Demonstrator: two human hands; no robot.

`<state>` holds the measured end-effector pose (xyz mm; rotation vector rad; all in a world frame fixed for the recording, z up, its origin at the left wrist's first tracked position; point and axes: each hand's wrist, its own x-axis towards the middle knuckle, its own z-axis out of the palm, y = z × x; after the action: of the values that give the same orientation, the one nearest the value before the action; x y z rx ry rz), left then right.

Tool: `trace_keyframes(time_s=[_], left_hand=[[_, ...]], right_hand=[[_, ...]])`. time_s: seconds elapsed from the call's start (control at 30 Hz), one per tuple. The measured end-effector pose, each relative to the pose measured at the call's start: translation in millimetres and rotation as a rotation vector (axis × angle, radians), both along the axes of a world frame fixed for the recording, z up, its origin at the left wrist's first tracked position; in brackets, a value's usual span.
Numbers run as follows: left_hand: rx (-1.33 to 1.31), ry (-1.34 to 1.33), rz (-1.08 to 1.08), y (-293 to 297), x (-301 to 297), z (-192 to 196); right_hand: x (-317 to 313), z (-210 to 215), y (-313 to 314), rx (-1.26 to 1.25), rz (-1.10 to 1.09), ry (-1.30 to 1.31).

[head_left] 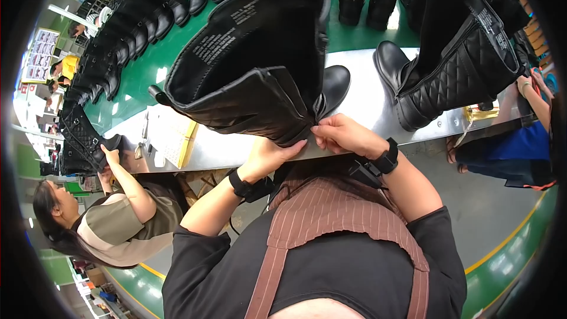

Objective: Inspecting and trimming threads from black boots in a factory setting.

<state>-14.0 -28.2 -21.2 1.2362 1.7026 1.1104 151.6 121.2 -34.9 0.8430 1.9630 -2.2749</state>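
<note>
A tall black leather boot [236,97] stands in front of me on the metal bench, its wide shaft opening tilted toward me and its toe pointing away to the right. My left hand [269,156] holds it low at the near side, thumb lying along the leather and the other fingers partly hidden under the shaft. At the ankle, where the side of the shaft parts, my right hand [348,136] is closed in a pinch. Whatever small part sits between those fingertips is hidden. Dark straps with small devices circle both my wrists.
Another black quilted boot [455,82] stands to the right on the metal bench [363,77]. Papers with a yellow edge [174,142] and a small brush [139,150] lie left. Rows of boots [133,29] line the green surface beyond. A co-worker [118,212] handles a boot at left; another person [502,147] is at right.
</note>
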Motion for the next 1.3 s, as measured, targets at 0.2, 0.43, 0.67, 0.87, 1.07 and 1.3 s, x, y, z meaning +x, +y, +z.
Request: trace_keyframes(time_s=[0.2,0.43,0.67,0.87,1.07,1.3], left_hand=[[-0.001,0.01,0.053,2,0,-1],[0.189,0.013,0.001,7,-6,-4],[0.271,-0.155,0.251,18,-15,-3],[0.034,-0.023,0.302,16,-34,-3],[-0.462,0.828,0.049,-15,-17,72],[0.229,0.361,-0.207,48,46,105]], right_hand=[[-4,47,-23,-0.195,-0.14,0.376],[-2,165,-31,-0.017,-0.183,0.788],[17,191,-17,1.236,-0.151,0.81],[124,169,8,1.736,-1.032,0.395],[147,118,34,1.088,-0.933,0.457],[141,61,70,0.561,-0.902,0.705]])
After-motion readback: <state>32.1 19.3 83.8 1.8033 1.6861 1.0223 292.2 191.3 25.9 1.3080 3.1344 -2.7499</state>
